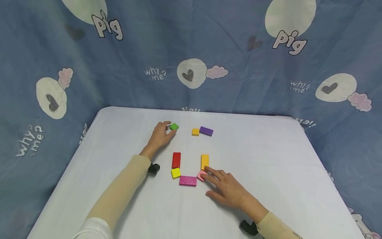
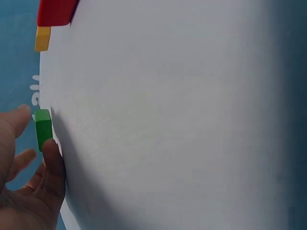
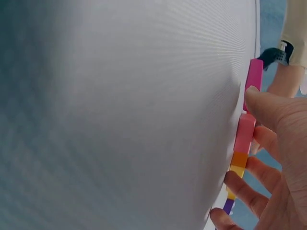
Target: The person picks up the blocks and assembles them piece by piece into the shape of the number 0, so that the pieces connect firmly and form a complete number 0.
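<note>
My left hand (image 1: pixel 160 135) is at the small green block (image 1: pixel 174 126) near the table's back. In the left wrist view, one fingertip touches the green block (image 2: pixel 43 129), while another tip stands apart from it. The right hand (image 1: pixel 228 189) has its fingers spread, with fingertips at the small pink block (image 1: pixel 201 175) and the lower end of the yellow-orange block (image 1: pixel 204 161). In the right wrist view, the thumb overlaps the magenta block (image 3: pixel 253 76). A red block (image 1: pixel 176 160), yellow block (image 1: pixel 176 173), magenta, pink and yellow-orange blocks form a U shape.
Farther back, a small orange-yellow block (image 1: pixel 195 132) sits against a tilted purple block (image 1: pixel 206 131). A white cloth covers the table (image 1: pixel 268 156). Behind it hangs a blue printed curtain (image 1: pixel 232 96). Black straps (image 1: pixel 248 227) are at both wrists.
</note>
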`<state>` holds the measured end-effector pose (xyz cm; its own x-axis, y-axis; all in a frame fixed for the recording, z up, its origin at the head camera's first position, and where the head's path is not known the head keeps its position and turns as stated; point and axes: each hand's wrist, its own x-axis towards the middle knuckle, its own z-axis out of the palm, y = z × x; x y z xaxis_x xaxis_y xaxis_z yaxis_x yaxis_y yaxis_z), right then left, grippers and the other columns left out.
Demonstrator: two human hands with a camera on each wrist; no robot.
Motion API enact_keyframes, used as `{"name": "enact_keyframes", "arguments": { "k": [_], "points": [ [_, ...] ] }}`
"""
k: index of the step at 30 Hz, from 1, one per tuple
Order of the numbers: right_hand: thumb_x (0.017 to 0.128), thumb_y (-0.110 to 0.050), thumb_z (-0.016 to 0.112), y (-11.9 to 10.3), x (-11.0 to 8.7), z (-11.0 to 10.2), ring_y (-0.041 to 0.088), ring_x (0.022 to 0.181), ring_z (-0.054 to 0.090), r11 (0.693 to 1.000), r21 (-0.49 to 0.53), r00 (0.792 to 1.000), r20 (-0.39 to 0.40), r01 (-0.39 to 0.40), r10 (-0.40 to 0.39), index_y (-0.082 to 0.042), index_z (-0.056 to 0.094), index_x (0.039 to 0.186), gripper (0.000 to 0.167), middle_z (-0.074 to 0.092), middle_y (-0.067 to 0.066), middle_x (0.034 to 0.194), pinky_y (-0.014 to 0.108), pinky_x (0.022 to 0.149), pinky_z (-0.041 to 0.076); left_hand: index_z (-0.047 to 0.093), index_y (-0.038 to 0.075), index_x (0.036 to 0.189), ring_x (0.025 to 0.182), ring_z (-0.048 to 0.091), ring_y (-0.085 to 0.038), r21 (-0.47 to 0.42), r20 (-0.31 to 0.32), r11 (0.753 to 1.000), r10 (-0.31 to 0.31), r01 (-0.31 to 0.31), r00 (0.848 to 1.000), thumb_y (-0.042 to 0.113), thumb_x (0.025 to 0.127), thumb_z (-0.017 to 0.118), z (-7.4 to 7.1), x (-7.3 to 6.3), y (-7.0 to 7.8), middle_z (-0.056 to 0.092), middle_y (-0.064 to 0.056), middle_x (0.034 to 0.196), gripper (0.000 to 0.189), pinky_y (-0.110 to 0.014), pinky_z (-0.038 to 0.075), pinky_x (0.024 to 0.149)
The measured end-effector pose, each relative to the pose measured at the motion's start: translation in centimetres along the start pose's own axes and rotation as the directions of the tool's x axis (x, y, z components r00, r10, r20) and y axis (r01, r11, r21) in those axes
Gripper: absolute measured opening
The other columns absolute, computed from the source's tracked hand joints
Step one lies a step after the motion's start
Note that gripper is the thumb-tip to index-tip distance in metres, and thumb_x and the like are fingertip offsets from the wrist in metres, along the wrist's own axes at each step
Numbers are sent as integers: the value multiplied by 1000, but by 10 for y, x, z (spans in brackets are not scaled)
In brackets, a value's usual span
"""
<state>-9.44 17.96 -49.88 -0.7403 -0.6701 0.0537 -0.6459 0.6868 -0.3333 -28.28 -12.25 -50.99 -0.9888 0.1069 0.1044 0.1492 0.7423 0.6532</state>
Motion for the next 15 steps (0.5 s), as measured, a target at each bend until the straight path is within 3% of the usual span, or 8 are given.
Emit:
{"name": "enact_keyframes", "arguments": {
  "k": [8,15],
  "points": [
    [94,-43,62,-2,-2,3,22,128,45,1000,-3,1000,-19,19,-19,-23,41,149,62,32,2,156,45,91,45,52,2,137,99,51,-31,54,45,996,-73,71,996,35,95,62,2,5,4,52,-19,109,54,-45,44,91],
    [95,-45,60,1,-1,-1,21,130,43,1000,-7,1000,7,-5,5,-26,39,151,62,29,-1,157,45,94,44,52,5,140,101,53,-32,132,88,991,-40,28,995,31,97,60,4,15,8,50,-22,115,51,-46,44,92]
  ]
}}
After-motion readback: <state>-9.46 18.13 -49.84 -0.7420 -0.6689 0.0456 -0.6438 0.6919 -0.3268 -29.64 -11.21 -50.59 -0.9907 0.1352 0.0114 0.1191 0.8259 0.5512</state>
